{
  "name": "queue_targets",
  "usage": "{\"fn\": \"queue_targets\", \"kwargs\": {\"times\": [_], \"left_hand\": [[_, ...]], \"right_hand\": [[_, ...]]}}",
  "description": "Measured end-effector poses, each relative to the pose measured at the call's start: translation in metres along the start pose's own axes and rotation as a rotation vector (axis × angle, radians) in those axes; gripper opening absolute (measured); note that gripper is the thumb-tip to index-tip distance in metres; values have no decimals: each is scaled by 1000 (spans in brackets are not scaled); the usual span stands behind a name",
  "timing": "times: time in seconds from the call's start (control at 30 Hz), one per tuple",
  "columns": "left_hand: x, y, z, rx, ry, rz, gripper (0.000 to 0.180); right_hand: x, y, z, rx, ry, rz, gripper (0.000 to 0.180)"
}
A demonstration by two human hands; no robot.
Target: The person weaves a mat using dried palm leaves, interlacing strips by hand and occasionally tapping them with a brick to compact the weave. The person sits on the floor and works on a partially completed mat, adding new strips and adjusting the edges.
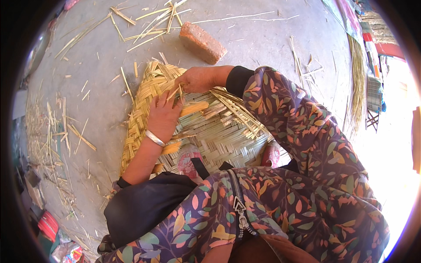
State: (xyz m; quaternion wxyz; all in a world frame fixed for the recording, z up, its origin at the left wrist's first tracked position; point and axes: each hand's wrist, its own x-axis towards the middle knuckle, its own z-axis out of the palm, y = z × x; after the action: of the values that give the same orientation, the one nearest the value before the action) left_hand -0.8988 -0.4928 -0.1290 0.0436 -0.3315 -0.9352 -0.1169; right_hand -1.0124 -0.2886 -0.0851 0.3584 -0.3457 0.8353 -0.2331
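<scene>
A woven mat of yellow-green reed strips [137, 115] lies on the floor in front of me, its far left edge folded over in a thick band. On that folded edge rests my left hand [164, 116], a silver bangle at its wrist, with fingers stretched over the weave. My right hand [195, 79] meets it from the right at the mat's far corner, its fingers closed on a reed strip [174, 92]. Loose strip ends [194, 108] stick out below the hands. More cut ends [237, 113] fan out along the right side.
A red brick [202, 43] lies on the grey floor just beyond the mat. Loose reed pieces [151, 33] are scattered at the far side and along the left. A bundle of long reeds [354, 83] stands at the right. My shoes [189, 160] are on the mat.
</scene>
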Motion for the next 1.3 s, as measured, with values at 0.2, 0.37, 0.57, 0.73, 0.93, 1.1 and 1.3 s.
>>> {"fn": "queue_targets", "kwargs": {"times": [0.2,0.37,0.57,0.73,0.93,1.1,1.3], "left_hand": [[1,19,15,40,-126,-138,69],[-4,8,14,-436,28,-127,59],[-12,-16,6,-864,344,-360,35],[16,-62,5,-478,475,-511,48],[47,-80,37,-328,115,-527,53],[39,-80,48,-196,222,-414,43],[34,-72,40,-127,204,-331,36]], "right_hand": [[-10,-22,15,-99,55,94,34],[-27,-40,49,-53,341,64,46],[-23,-38,85,-220,584,42,42],[-11,-43,119,-660,597,106,50],[-9,-42,129,-626,644,104,52],[-11,-43,124,-616,642,102,52],[-11,-44,121,-586,625,111,52]]}}
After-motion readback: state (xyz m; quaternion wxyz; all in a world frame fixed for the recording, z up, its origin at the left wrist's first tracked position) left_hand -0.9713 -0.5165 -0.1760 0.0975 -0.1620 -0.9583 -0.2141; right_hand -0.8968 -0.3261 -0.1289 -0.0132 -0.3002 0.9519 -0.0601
